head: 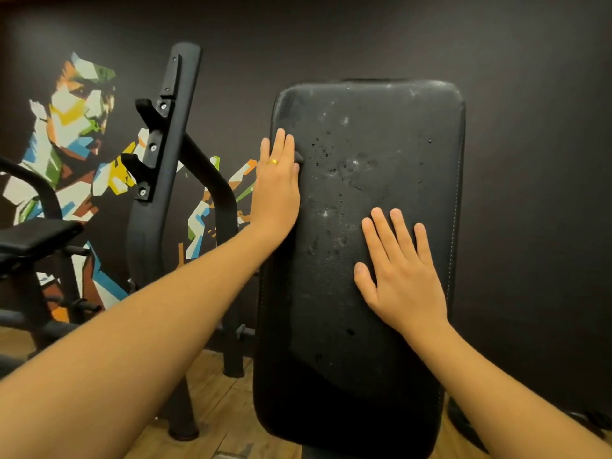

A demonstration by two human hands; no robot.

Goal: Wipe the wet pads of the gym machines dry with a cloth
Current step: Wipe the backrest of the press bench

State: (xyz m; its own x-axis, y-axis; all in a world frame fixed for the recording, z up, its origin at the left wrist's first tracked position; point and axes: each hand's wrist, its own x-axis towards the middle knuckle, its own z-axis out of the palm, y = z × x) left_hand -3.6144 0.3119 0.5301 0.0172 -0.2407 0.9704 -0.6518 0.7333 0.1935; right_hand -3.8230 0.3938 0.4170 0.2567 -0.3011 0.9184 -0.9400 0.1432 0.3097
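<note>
Pad (367, 180), black and speckled with droplets, stands upright at centre before a dark wall (530, 77). Left hand (276, 190) presses its left edge, fingers (280, 144) straight and together. Right hand (402, 276) lies flat on its face, fingers slightly apart.

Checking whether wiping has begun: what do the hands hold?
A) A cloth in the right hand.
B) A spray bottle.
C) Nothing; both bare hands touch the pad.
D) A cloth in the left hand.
C: the right hand lies flat on the face of the black pad and the left hand rests at its left edge, fingers straight, neither holding anything.
</note>
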